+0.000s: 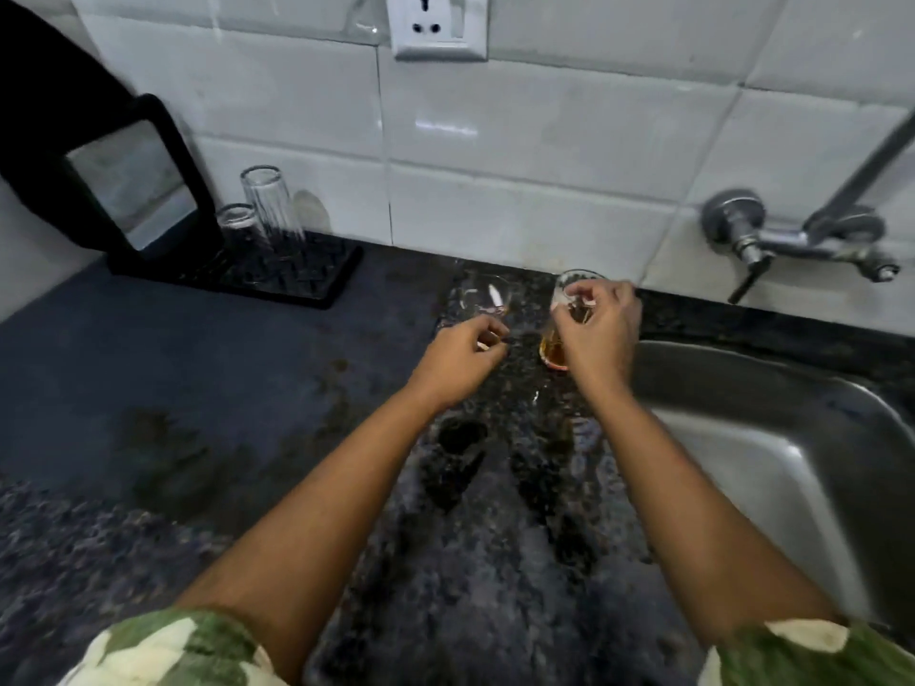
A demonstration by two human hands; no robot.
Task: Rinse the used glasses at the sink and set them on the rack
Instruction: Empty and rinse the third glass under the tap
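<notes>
A used glass (564, 319) with a shallow pool of amber liquid at its base stood on the dark speckled counter (198, 388) just left of the steel sink (772, 438), its rim pinched between the thumb and fingertips of the person's right hand (599, 324), whose remaining fingers curled down over the glass's right side. A 2nd glass (487, 302), clear and blurred in the frame, stood on the counter just beyond the fingertips of the left hand (460, 358); those fingers were loosely curled toward the thumb, and whether they touched the glass could not be told. The 2 glasses were near each other, with a strip of bare counter between them. Far to the left of both hands, against the white tiled wall (544, 156), 2 rinsed glasses, a tall one (270, 203) and a shorter one (237, 225), sat upside down, side by side, on a black drying rack (297, 274). A black-framed panel (133, 180) leaned upright at the rack's left edge. To the right of the right hand, a metal wall tap (792, 237) projected above the sink's back edge, and a white power socket (438, 24) was set into the tiles above the hands. Dark wet patches marked the counter beneath both forearms, and green-and-white patterned sleeves (168, 651) showed at the bottom edge.
</notes>
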